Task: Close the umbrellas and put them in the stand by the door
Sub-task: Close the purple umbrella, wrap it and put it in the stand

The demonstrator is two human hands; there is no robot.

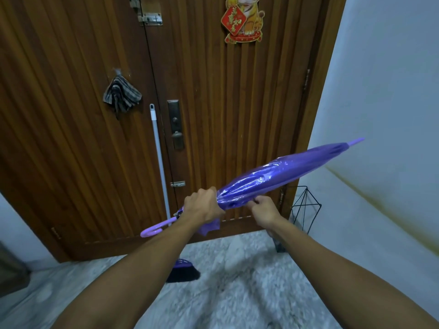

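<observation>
Umbrella (pixel 280 176): purple, folded, canopy gathered but loose at the lower edge. Held in the air before the door, slanted, tip toward 2 o'clock, hooked handle toward 8 o'clock. A fold of canopy hangs below the left hand.

Left hand (pixel 204 206): fingers curled round the umbrella at the base of the canopy, just above the handle shaft. Clamped on it.

Right hand (pixel 264 210): just right of the left, under the canopy edge, fingertips pinching the purple fabric. What exactly it pinches, strap or cloth, cannot be told.

Stand (pixel 305 207): black wire frame, on the floor at 3 o'clock from the hands, beside the door's right edge, against the wall. Apart from the umbrella; its tip passes above it.

Door (pixel 213 103): dark brown wood, vertically grooved, double leaf, fills the upper view.

Lock (pixel 175 124): dark metal plate with handle, at 12 o'clock from the left hand.

Pole (pixel 160 162): pale, leaning upright on the door just left of the lock.

Cloth (pixel 122 96): striped grey, hung on the left leaf, at 10 o'clock.

Tiger sticker (pixel 244 19): red and gold, top of the right leaf.

Brush (pixel 184 270): black bristles, purple back, on the speckled floor at 6 o'clock from the left hand.
</observation>
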